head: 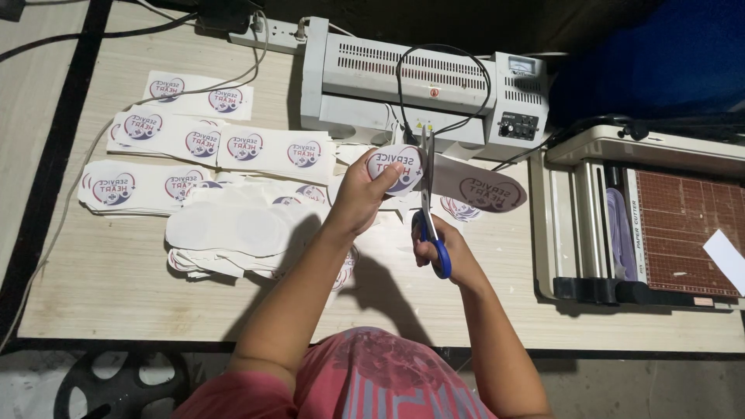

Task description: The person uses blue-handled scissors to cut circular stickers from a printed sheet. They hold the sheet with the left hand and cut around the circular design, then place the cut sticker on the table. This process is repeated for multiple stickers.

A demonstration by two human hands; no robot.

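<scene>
The scissors (429, 203) stand with their blades upright, cutting between two round printed emblems on a laminated sheet (442, 182). The blades run very close to the left emblem's edge, and a small wobble could, I think, nick its printed ring. The left hand's (358, 200) fingertips sit just beside the blade line too, so a quick snip could catch a finger. The right part of the sheet hangs free toward the right; its weight might twist the cut off line. A black cord (444, 85) loops down from the laminator (419, 81) right behind the blade tips and could get snagged.

The left hand pinches the left emblem, thumb on top and fingers curled under, holding it up off the table (116, 302) in the middle of the scene. Its forearm reaches in from the near edge. The right hand (442, 247) is closed through the blue handles, wrist bent, just near of the sheet. Stacks of uncut sheets (202, 143) lie to the left, a paper cutter (644, 225) to the right.
</scene>
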